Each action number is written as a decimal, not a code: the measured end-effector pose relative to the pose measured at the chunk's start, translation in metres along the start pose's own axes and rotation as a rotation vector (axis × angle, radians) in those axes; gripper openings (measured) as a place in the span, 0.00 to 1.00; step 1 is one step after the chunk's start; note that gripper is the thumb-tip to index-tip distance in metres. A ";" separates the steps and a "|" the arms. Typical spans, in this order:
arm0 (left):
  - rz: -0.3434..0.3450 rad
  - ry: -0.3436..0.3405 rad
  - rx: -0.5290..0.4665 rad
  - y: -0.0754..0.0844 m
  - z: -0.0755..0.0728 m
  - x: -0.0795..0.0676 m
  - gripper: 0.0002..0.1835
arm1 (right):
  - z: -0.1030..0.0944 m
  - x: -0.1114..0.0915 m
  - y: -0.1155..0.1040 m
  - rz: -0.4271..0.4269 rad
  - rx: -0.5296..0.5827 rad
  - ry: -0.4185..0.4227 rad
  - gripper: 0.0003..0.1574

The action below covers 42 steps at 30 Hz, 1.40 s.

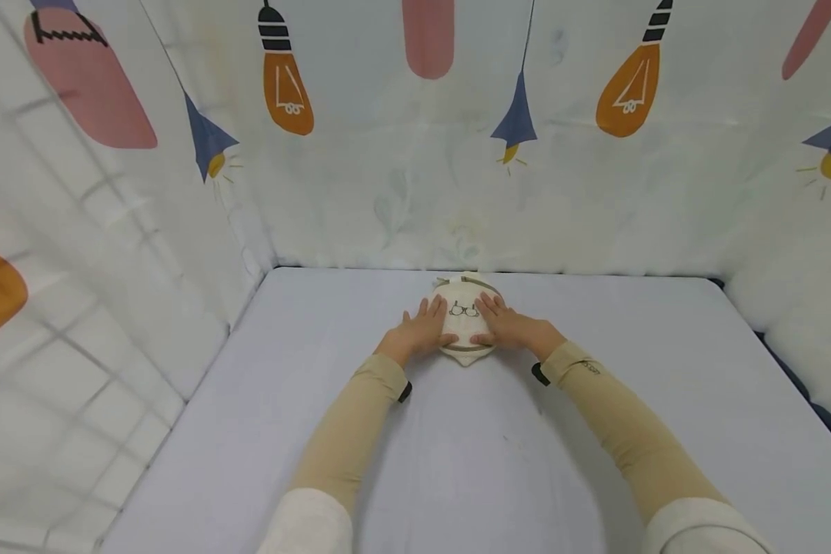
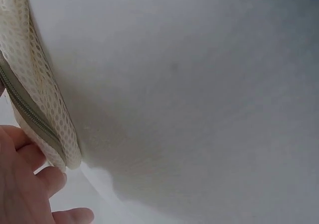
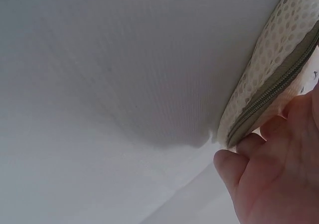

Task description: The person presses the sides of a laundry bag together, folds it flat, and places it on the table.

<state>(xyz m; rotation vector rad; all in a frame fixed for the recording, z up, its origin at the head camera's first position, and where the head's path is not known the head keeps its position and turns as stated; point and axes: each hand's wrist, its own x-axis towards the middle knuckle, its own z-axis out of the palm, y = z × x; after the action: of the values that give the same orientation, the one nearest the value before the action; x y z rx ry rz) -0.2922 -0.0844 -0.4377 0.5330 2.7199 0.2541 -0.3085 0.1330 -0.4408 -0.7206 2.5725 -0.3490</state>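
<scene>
A small cream zippered pouch (image 1: 465,327) lies toward the far edge of the table, with a pair of glasses drawn on its top. My left hand (image 1: 421,329) rests on its left side, fingers extended. Mirroring it, my right hand (image 1: 514,328) rests on the right side, fingers spread and the thumb near the lower edge. In the left wrist view, the pouch (image 2: 42,97) shows a mesh side wall and a greenish zipper beside the left fingers (image 2: 50,180). The right wrist view has the same mesh and zipper next to the right fingers (image 3: 232,164).
A table (image 1: 305,338) covered in white cloth lies under both arms. Behind it hangs a pale curtain (image 1: 360,177) printed with bulbs and lamps, and more of it runs along the left and right sides. Grid-like shadows or bars show at the left.
</scene>
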 end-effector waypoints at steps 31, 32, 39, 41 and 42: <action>0.077 0.052 -0.010 -0.003 -0.006 0.016 0.58 | -0.027 0.008 -0.008 -0.083 -0.274 0.071 0.68; 0.082 0.047 -0.010 -0.002 -0.006 0.016 0.58 | -0.028 0.011 -0.008 -0.088 -0.280 0.064 0.69; 0.051 0.008 0.006 0.002 -0.004 0.018 0.60 | -0.032 0.022 -0.004 -0.121 -0.222 -0.023 0.71; 0.038 0.007 0.017 0.003 -0.003 0.018 0.60 | -0.032 0.024 -0.003 -0.134 -0.189 -0.039 0.71; 0.032 0.009 0.020 0.003 -0.003 0.018 0.60 | -0.032 0.025 -0.003 -0.142 -0.175 -0.043 0.70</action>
<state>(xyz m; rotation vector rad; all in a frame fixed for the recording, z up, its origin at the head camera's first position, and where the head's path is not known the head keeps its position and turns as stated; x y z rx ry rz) -0.3080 -0.0746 -0.4402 0.5823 2.7267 0.2379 -0.3420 0.1208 -0.4202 -0.9660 2.5392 -0.1508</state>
